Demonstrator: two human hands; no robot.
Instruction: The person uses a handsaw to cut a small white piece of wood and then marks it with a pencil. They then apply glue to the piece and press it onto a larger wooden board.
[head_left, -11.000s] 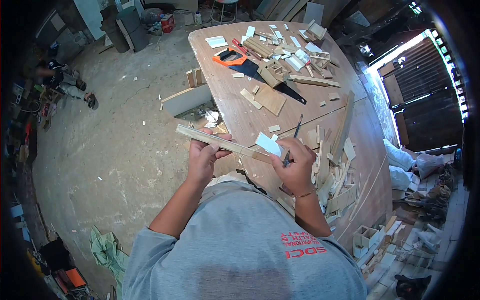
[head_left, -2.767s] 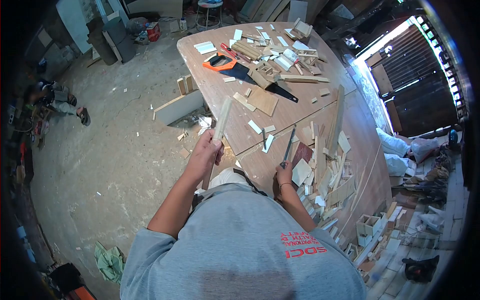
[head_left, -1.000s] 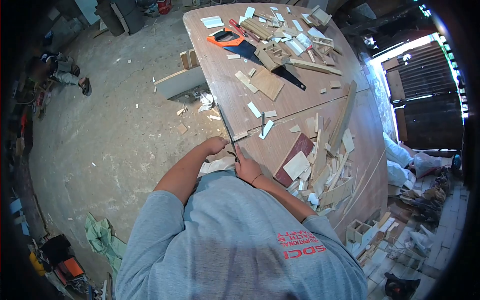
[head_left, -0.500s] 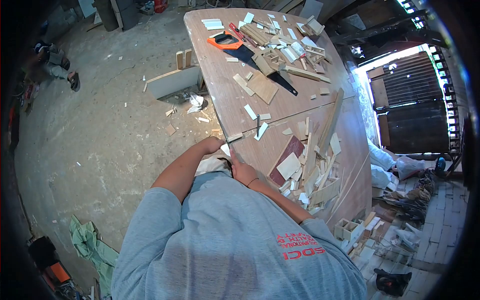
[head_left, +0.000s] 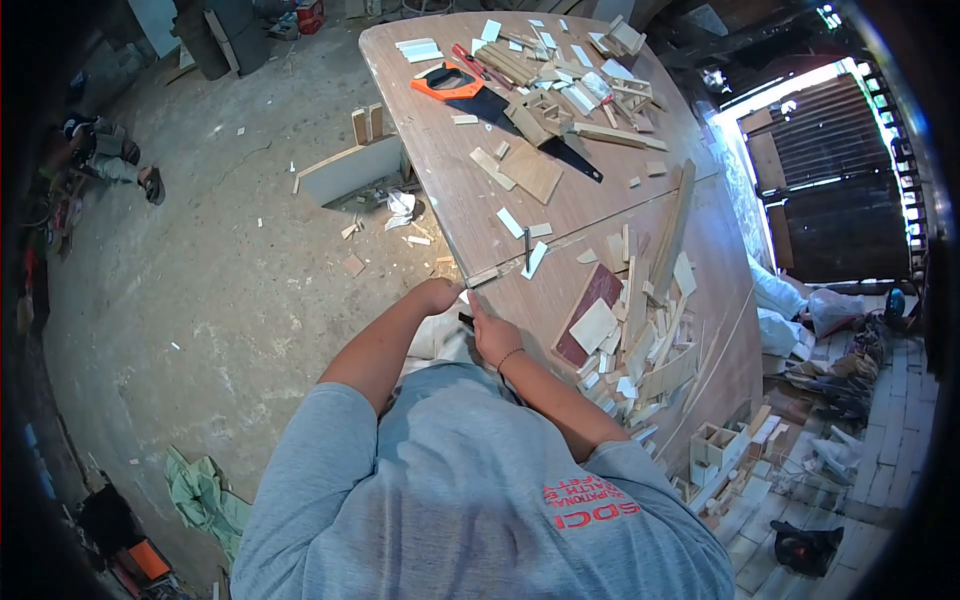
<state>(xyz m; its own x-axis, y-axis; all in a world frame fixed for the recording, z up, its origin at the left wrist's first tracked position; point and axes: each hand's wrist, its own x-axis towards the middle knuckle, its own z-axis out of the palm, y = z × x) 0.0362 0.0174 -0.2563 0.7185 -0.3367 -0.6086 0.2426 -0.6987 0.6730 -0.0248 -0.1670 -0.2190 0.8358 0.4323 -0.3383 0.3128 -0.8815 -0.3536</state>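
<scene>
At the table's near left edge, my left hand [head_left: 440,295] is closed around a small white piece [head_left: 464,297], of which only a bit shows. My right hand [head_left: 493,338] is close beside it, fingers together and one finger pointing up against the piece. What it grips, if anything, is hidden; a short black thing [head_left: 466,320] shows by its fingers. Just beyond the hands a small wood strip [head_left: 483,277] lies at the table edge. A thin dark tool [head_left: 527,250] and white strips [head_left: 534,262] lie to its right.
On the table [head_left: 440,190] are an orange-handled saw [head_left: 446,84], wood pieces and a dark red board [head_left: 588,315] among offcuts. A grey panel [head_left: 352,174] stands left of the table. A seated person [head_left: 110,155] is at the far left.
The whole view has shifted slightly, with the table scene moving a little. Both hands remain together at the table edge, and less of the white piece shows between them.
</scene>
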